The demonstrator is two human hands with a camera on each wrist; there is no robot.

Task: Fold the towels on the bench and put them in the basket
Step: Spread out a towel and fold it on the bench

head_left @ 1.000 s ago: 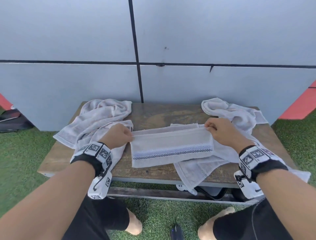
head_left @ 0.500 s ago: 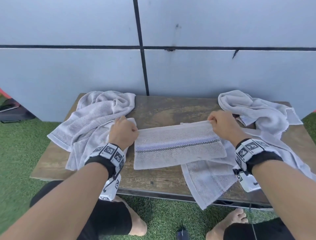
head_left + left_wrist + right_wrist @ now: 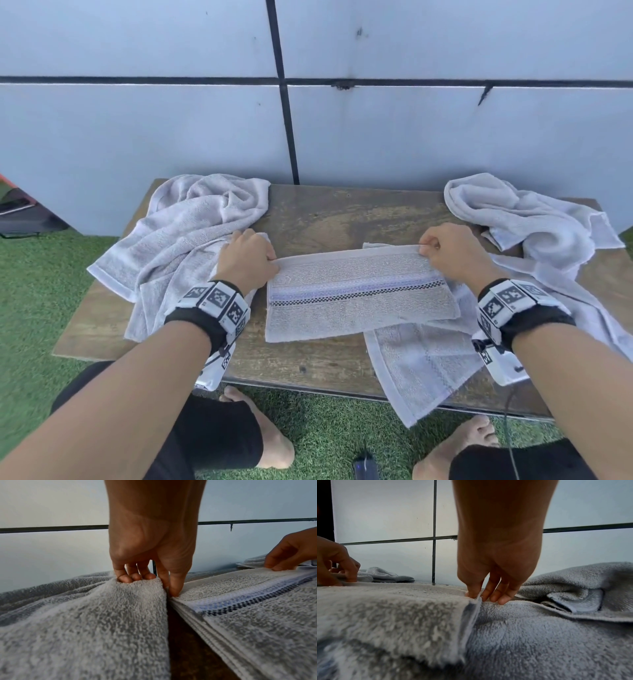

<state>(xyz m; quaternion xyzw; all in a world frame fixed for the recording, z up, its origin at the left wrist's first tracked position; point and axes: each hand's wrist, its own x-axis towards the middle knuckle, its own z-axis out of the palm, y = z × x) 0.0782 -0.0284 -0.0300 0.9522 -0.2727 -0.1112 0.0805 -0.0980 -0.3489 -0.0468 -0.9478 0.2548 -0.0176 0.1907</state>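
Observation:
A folded grey towel with a blue and black checked stripe (image 3: 359,294) (image 3: 248,601) (image 3: 393,608) lies across the middle of the wooden bench (image 3: 342,219). My left hand (image 3: 248,257) (image 3: 169,588) pinches its far left corner between thumb and forefinger. My right hand (image 3: 442,251) (image 3: 475,595) pinches its far right corner the same way. A crumpled grey towel (image 3: 185,236) (image 3: 77,615) lies at the left under my left hand. Another flat towel (image 3: 421,363) (image 3: 539,635) lies under the folded one and hangs over the front edge. No basket is in view.
A third crumpled towel (image 3: 524,219) (image 3: 582,581) sits at the bench's back right. A pale panelled wall (image 3: 376,137) stands directly behind the bench. Green artificial grass (image 3: 34,291) surrounds it. My bare feet and a dark small object (image 3: 366,467) are on the grass below the front edge.
Both hands have kept their pinch on the towel's far corners. The folded towel lies a little flatter, and the head view has shifted.

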